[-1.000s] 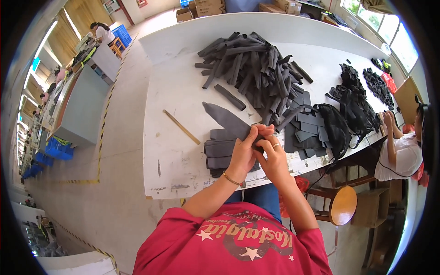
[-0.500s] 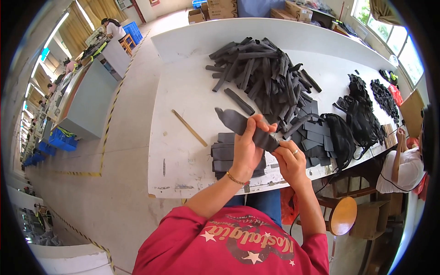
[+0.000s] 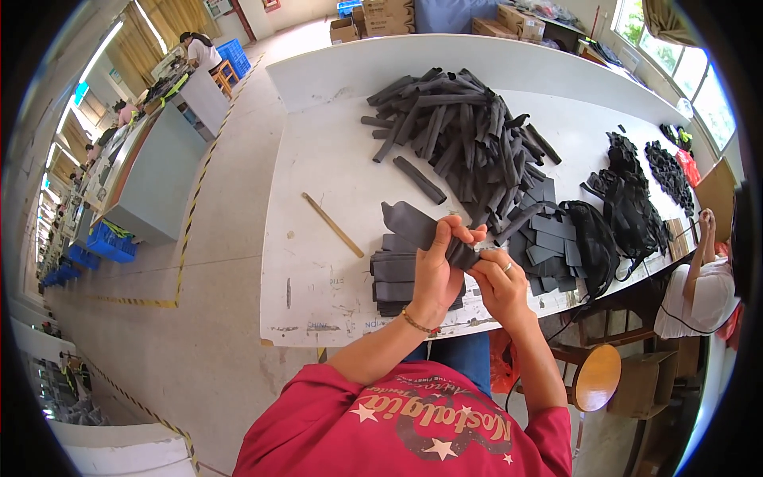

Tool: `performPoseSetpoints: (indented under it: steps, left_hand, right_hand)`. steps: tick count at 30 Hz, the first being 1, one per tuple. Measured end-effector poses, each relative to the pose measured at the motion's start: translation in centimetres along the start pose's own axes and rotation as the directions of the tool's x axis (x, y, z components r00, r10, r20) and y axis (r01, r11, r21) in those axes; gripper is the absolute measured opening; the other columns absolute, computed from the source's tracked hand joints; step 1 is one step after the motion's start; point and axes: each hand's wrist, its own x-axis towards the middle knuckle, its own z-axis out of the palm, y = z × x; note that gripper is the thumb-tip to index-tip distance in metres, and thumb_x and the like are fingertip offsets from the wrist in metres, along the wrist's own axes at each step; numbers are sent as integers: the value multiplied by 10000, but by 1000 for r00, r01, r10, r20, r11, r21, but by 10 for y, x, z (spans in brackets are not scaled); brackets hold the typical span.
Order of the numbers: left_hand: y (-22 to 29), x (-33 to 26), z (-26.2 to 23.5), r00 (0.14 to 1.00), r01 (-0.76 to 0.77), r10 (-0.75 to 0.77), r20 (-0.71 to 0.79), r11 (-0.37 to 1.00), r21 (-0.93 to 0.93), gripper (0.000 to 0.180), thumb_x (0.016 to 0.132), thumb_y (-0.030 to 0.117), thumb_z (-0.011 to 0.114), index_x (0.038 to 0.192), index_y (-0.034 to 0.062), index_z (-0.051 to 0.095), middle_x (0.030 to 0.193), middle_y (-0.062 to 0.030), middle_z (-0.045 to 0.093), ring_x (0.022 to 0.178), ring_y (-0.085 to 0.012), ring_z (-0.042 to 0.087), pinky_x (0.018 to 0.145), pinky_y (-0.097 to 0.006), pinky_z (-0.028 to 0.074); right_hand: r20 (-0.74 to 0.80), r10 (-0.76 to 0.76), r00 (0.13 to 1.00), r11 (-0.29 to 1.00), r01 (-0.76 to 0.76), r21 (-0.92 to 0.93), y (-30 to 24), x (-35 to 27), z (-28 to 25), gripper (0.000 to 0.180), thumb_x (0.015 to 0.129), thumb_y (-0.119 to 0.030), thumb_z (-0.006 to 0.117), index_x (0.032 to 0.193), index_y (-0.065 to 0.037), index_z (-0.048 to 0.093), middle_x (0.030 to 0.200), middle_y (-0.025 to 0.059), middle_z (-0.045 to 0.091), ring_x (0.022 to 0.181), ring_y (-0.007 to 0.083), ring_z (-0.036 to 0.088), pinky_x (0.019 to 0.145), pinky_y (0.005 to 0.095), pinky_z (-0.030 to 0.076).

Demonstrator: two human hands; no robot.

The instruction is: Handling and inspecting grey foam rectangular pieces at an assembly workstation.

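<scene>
The person is holding a dark grey fabric piece [image 3: 420,229] just above the near edge of the white bench [image 3: 318,183], directly over a flat stack of similar grey pieces [image 3: 395,274]. The left hand [image 3: 439,274] is gripping the piece from below, its fingers [image 3: 465,232] curling together and clamping on the folded end. The right hand [image 3: 499,280], wearing a ring, is pinching the same end from the near side, its fingers pressing shut on the fabric too. The free end of the piece is sticking out to the left of the hands, pointing away from the person.

Judging from the grip, the work is going best if both hands are keeping the fold tight and the edges even while the piece is being worked, with the free end kept off the stack so it is not dragging the top pieces askew.

Beyond the hands, a large heap of dark rolled strips [image 3: 461,135] is filling the middle of the bench, and one loose strip [image 3: 420,180] is lying between that heap and the hands. A thin wooden stick [image 3: 331,224] is lying to the left of the stack. To the right of the hands, more flat grey pieces [image 3: 548,242] and black bags [image 3: 616,215] are crowding the bench, leaving little free room on that side. At the bench's right end another person [image 3: 699,278] is working.
</scene>
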Motion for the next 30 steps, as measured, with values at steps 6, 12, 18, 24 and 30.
performPoseSetpoints:
  steps: [6,12,18,24,30]
  left_hand:
    - [-4,-2,-5,999,51,-51,-13,999,-10,285,998,284,506,1105,28,573,862,-84,659,954,-264,660,1025,-449,440]
    - [6,4,-8,994,100,-99,-46,995,17,285,1004,257,501,1129,14,579,904,-113,680,1004,-314,649,990,-433,465]
    - [10,6,-10,993,101,-97,-67,993,58,294,1002,277,505,1143,24,553,893,-77,668,1003,-302,651,1005,-426,460]
    - [0,0,-10,995,71,-68,-68,996,54,330,989,313,523,1136,22,577,908,-91,682,1019,-307,650,936,-374,483]
    - [-1,0,-12,995,78,-76,-57,996,42,321,1000,299,503,1135,16,571,920,-110,683,1031,-317,644,957,-384,475]
  right_hand:
    - [19,-9,1000,1000,9,17,4,0,7,196,709,52,718,853,-3,597,875,118,600,722,299,603,592,383,492]
    - [17,36,999,999,-36,-13,1,-7,7,175,722,31,735,845,-8,618,869,116,610,705,305,618,596,369,501]
    - [13,72,997,997,-72,-8,0,-14,5,177,716,31,743,835,-13,619,862,114,605,683,297,609,570,365,487]
    - [13,76,997,997,-76,-2,2,-11,4,198,705,46,735,841,-8,602,874,112,600,721,305,611,584,387,498]
    - [40,67,997,998,-67,1,3,-11,4,179,723,28,727,855,-7,610,878,111,606,732,314,610,596,390,500]
